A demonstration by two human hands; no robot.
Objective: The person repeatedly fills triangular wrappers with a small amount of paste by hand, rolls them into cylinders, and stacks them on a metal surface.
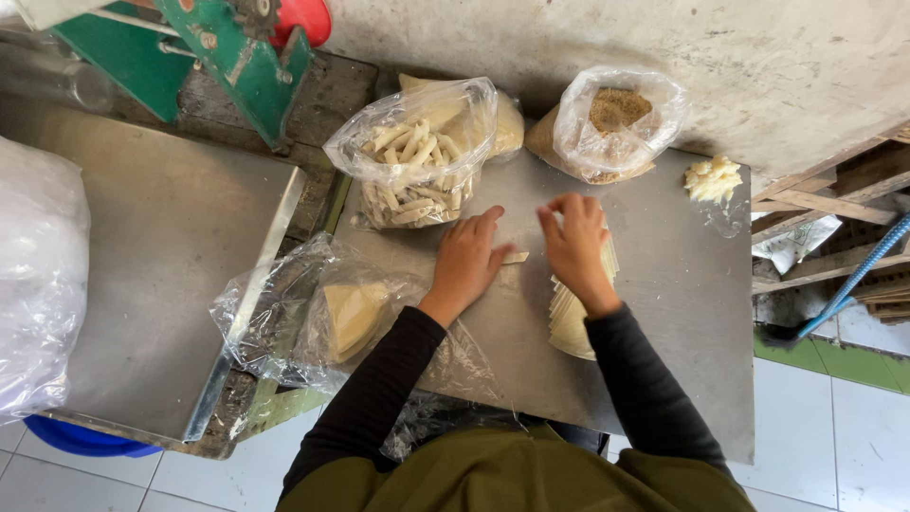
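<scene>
Plastic sheeting (38,284) bulges at far left on a steel tray (171,246), with a green machine frame (227,57) above it. Next, a crumpled clear bag (313,318) holds folded pale wrappers (353,315). Behind it an open bag of rolled sticks (417,161). Our left hand (466,265) lies palm down on the steel table (682,313), fingers together and extended, tips pressing a small wrapper piece (514,257). Our right hand (574,245) is arched, fingers curled down and pinched, over a wrapper stack (569,318); what it grips we can't tell. Further right, a bag of brown crumbs (616,118), then a pale filling lump (713,178).
</scene>
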